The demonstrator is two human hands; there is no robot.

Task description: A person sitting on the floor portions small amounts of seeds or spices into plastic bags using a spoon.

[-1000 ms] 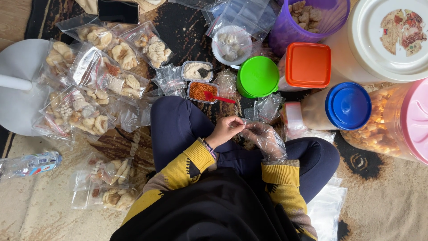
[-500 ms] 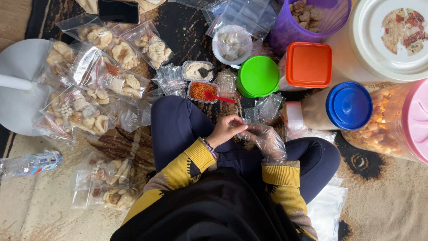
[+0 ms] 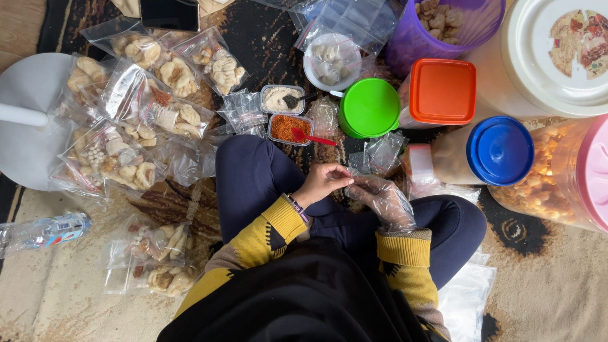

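In the head view, a small clear plastic bag (image 3: 366,166) was pinched over the lap between the bare left hand (image 3: 324,182) and the plastic-gloved right hand (image 3: 383,197), both closed narrowly on it. Just beyond lay a tray of red powder (image 3: 288,128) and a green lid (image 3: 369,107).

Yellow knit sleeves, dark trousers, clear plastic glove on right hand (image 3: 382,201)

Two small rectangular tubs of powder, one pale (image 3: 282,99) and one red (image 3: 290,127), sit among five lidded containers, green (image 3: 369,107), orange (image 3: 443,92), blue (image 3: 500,151), white (image 3: 560,54) and pink (image 3: 595,171), one purple tub (image 3: 411,41), and one water bottle (image 3: 43,231).
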